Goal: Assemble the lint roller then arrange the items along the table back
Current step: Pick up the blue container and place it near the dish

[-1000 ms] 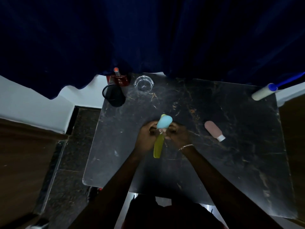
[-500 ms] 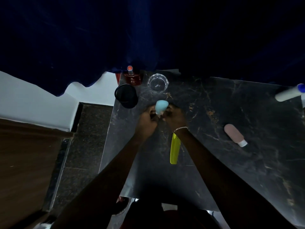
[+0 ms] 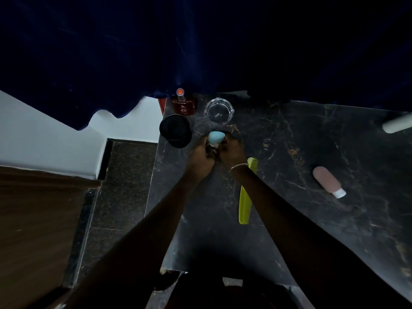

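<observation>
Both hands closed around a light blue, teardrop-shaped sponge (image 3: 215, 138) above a dark marble tabletop (image 3: 289, 152).

Left hand (image 3: 201, 156) and right hand (image 3: 231, 151) gripping it just before an empty clear glass dish (image 3: 219, 110); black cup (image 3: 175, 133) left of dish, contents unseen; lint roller (image 3: 398, 125) far right.

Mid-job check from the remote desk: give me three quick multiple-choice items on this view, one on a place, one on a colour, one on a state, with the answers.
1. Where is the glass dish?
A. at the table's back edge, right of the perfume bottle
B. by the table's near edge
C. inside the black cup

2. What colour is the comb?
A. red
B. yellow-green
C. white

3. How is the pink tube?
A. standing upright
B. held in a hand
C. lying on its side, untouched

Answers:
1 A, it sits under the curtain beside the bottle.
2 B, its handle shows yellow-green past the right hand's forearm.
3 C, it rests flat, white cap toward the viewer, far from both the right and left hand, which hold the blue sponge.
</observation>
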Action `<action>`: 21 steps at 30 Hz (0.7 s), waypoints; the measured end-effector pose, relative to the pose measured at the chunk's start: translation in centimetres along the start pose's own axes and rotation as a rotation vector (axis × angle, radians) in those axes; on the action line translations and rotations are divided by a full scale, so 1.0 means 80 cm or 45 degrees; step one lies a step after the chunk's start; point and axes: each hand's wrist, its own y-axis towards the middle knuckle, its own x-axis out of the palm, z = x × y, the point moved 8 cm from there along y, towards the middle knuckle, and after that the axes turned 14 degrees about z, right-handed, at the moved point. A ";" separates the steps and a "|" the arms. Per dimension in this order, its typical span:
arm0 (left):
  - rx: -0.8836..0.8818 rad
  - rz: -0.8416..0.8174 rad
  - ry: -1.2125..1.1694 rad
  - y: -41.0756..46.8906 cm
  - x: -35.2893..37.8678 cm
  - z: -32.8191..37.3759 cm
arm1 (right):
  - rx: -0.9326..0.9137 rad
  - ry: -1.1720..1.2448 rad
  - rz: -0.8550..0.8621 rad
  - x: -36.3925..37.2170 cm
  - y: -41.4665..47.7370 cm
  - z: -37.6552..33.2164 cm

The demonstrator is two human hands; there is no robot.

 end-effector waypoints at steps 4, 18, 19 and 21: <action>0.001 0.018 -0.021 0.000 -0.001 -0.002 | -0.008 0.023 -0.028 0.004 0.002 0.001; 0.023 0.049 -0.067 -0.019 -0.009 0.000 | -0.058 0.187 -0.106 -0.007 -0.013 -0.008; 0.027 0.041 -0.034 -0.024 -0.012 -0.001 | -0.081 0.177 -0.089 -0.012 -0.017 -0.009; 0.019 0.031 0.043 -0.038 -0.017 -0.007 | -0.173 0.115 -0.033 -0.027 -0.028 -0.010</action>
